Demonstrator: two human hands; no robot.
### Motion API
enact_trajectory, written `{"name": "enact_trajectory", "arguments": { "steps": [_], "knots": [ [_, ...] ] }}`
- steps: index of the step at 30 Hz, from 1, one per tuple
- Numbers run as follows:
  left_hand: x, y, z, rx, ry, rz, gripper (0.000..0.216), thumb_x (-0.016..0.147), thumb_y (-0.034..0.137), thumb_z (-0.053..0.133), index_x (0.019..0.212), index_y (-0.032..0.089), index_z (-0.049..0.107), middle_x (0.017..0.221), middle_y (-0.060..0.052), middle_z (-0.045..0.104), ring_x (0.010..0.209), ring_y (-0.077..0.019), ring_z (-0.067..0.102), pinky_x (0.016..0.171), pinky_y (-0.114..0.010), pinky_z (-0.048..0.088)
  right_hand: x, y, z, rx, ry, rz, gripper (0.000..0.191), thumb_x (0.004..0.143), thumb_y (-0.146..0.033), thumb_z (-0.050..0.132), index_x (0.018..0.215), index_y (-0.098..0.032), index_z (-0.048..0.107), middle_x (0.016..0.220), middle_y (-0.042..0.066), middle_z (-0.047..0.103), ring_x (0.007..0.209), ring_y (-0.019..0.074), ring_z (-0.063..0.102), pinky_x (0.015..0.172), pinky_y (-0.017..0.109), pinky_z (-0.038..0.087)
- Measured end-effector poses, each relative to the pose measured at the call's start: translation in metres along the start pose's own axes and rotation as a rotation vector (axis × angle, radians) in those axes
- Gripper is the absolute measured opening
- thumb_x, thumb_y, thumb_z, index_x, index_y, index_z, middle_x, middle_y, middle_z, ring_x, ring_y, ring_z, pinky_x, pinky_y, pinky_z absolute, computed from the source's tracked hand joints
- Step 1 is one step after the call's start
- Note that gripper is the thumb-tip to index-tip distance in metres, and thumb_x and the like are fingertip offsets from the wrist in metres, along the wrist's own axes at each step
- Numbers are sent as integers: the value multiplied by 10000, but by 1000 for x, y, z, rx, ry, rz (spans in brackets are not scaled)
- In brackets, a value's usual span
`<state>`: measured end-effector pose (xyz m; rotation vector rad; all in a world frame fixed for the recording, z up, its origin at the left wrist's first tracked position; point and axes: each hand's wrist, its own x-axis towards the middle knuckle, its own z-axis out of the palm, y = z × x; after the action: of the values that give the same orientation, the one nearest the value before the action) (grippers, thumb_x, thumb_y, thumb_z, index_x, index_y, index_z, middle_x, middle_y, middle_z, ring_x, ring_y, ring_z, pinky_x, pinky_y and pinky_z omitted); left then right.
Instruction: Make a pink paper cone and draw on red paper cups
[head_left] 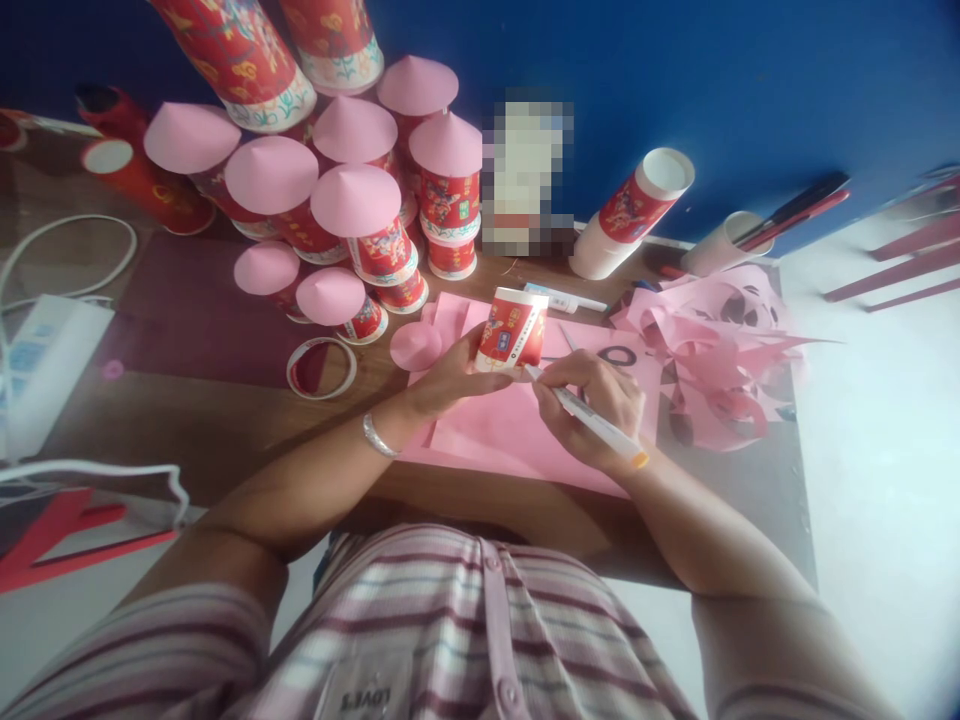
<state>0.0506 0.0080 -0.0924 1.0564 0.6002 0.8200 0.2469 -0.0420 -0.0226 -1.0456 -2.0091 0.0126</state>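
My left hand (450, 378) grips a red and white paper cup (514, 330), mouth down, on a pink paper sheet (495, 430) on the wooden table. My right hand (592, 405) is closed on a white pen with an orange end (600, 428), its tip touching the paper at the cup's rim. A silver bracelet sits on my left wrist. A small pink cone (415, 345) lies just left of the cup.
Behind stand several red cups topped with pink paper cones (356, 205), and cup stacks (240, 55). Pink paper scraps (712, 350) pile at the right. A cup stack (634, 215) leans on the blue wall; a cup with pens (731, 245). A power strip (45, 370) and cables lie left.
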Motion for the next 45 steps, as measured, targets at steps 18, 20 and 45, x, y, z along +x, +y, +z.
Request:
{"name": "enact_trajectory", "arguments": {
  "steps": [18, 20, 45],
  "knots": [
    [1, -1, -2, -39, -28, 28, 530, 783, 384, 864, 1260, 269, 665, 1204, -52, 729, 1188, -294, 685, 1122, -530, 489, -1, 0, -1, 5, -18, 5, 146, 942, -169, 651, 886, -242, 538, 713, -34, 685, 513, 100, 571, 487, 264, 409],
    [1, -1, -2, -44, -32, 29, 546, 775, 385, 869, 1269, 283, 662, 1203, -48, 734, 1186, -297, 691, 1123, -535, 489, 0, 0, -1, 6, -18, 4, 144, 945, -170, 652, 892, -242, 539, 720, -35, 688, 517, 100, 574, 491, 262, 418],
    [-1, 5, 3, -73, -22, 1, 549, 750, 395, 878, 1233, 240, 669, 1187, -62, 757, 1187, -313, 711, 1132, -523, 505, -1, 3, 1, -31, 35, 18, 122, 945, -169, 655, 900, -224, 555, 716, -29, 684, 563, 103, 618, 521, 235, 443]
  ]
}}
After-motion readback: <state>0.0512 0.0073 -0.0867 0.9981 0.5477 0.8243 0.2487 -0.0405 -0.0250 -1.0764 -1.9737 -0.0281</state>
